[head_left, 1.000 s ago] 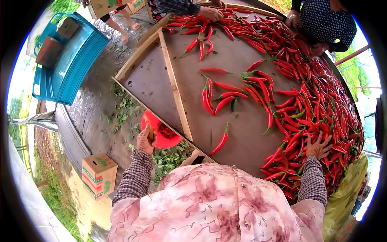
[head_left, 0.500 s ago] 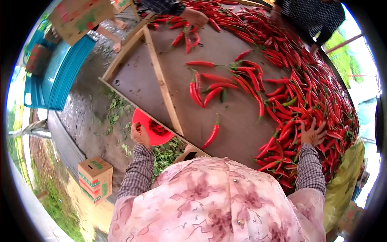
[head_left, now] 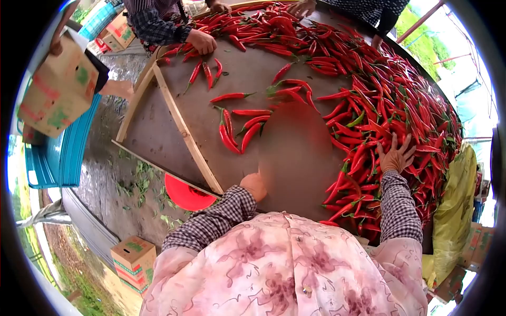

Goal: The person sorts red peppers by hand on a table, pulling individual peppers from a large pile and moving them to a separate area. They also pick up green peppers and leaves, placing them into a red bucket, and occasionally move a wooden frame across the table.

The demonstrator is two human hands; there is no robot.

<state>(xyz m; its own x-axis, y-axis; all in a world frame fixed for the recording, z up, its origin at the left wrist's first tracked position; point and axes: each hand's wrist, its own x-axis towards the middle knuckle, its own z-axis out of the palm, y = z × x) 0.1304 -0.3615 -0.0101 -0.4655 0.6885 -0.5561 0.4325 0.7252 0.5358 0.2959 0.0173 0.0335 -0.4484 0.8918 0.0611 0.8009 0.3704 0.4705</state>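
My right hand (head_left: 396, 158) lies with fingers spread on a large heap of red chili peppers (head_left: 416, 116) along the table's right side. Over the near part of the brown table (head_left: 237, 168) is my left hand (head_left: 254, 185). A blurred patch covers its fingers and the tabletop beyond, so anything held there is hidden. Several loose chili peppers (head_left: 251, 134) lie past that patch, stems attached. Below the table's left edge sits a red basin (head_left: 187, 196), partly covered by the table rim.
A wooden strip (head_left: 182, 129) crosses the table's left corner. Co-workers' hands (head_left: 203, 41) handle chili peppers at the far side. At left, a person holds a carton (head_left: 58, 87) near teal crates (head_left: 71, 152). Another carton (head_left: 133, 258) stands lower left; a yellow sack (head_left: 452, 197) hangs at right.
My left hand has moved from above the red basin rightward over the table. My right hand remains spread on the heap. The view has shifted, and the carton at left is carried lower.
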